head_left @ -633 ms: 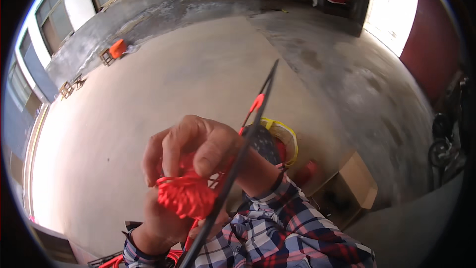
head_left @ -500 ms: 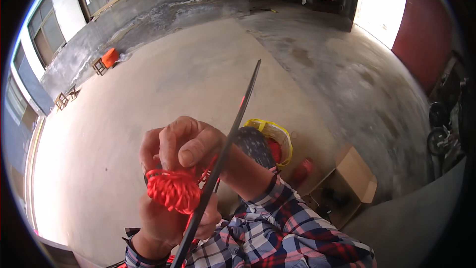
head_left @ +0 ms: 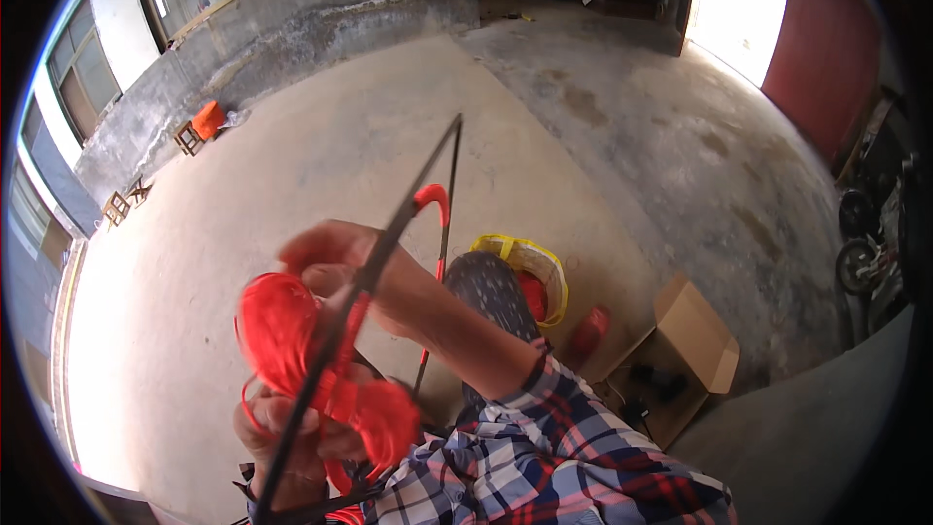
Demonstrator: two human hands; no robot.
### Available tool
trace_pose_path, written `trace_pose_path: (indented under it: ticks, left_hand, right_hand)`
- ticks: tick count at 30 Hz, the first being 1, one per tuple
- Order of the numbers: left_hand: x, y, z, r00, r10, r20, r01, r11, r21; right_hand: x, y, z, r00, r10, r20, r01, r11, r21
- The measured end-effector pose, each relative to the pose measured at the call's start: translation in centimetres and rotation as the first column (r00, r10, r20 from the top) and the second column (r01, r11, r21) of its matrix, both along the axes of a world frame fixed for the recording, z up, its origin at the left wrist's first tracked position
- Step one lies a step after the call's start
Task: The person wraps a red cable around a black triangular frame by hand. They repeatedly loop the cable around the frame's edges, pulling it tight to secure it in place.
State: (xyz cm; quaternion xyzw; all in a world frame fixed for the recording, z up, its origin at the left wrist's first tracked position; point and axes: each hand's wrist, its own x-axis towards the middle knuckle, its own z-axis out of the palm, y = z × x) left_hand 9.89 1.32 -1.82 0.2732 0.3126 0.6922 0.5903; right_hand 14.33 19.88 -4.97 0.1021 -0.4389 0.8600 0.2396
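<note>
A hank of red cord (head_left: 277, 323), figure-eight-like with two rounded lobes, hangs in front of me at lower left. My left hand (head_left: 277, 442) grips it from below, and a thin loop of cord stands out beside the thumb. Over the hank's upper lobe is my right hand (head_left: 335, 251), smeared by motion, so its hold is unclear. A thin dark frame (head_left: 377, 258) with a pointed bend at its top slants across in front of the hands and hides part of both. Red wrapping covers short stretches of its far side.
A yellow-rimmed bag (head_left: 562, 277) with red material inside stands beside my knee. Near it lie a red bundle (head_left: 589, 331) and an open cardboard box (head_left: 695, 331) holding dark items. Small stools (head_left: 187, 139) and an orange object (head_left: 209, 121) are by the far-left wall.
The hank has turned and spread, now showing two lobes instead of one compact bunch. My right hand has shifted slightly, and the frame has swung left, bringing its second side into view.
</note>
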Motion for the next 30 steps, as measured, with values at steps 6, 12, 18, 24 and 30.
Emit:
trace_pose_path:
  ticks: [6,12,18,24,30]
  left_hand:
    - [-1.1,0.5,1.7,0.937,0.245,-0.247,-0.289,0.944,-0.158]
    - [-0.1,0.7,2.4,0.946,0.230,-0.228,-0.267,0.953,-0.145]
    - [-2.8,0.3,1.5,0.973,0.151,-0.174,-0.170,0.981,-0.098]
    - [-4.4,-1.3,2.1,0.966,0.141,-0.216,-0.169,0.979,-0.118]
    - [-6.2,-2.6,1.1,0.967,0.192,-0.166,-0.198,0.980,-0.022]
  right_hand:
    - [5.2,-1.7,-2.5,0.997,0.016,-0.073,0.007,0.952,0.305]
    - [3.7,-4.2,-2.0,0.968,-0.203,-0.147,0.223,0.966,0.133]
    - [4.8,-1.2,-1.2,0.821,-0.319,-0.473,0.374,0.927,0.023]
    - [7.3,5.3,-3.2,0.842,-0.133,-0.523,-0.118,0.900,-0.420]
    - [7.9,11.8,-10.4,0.763,0.119,-0.636,-0.497,0.737,-0.458]
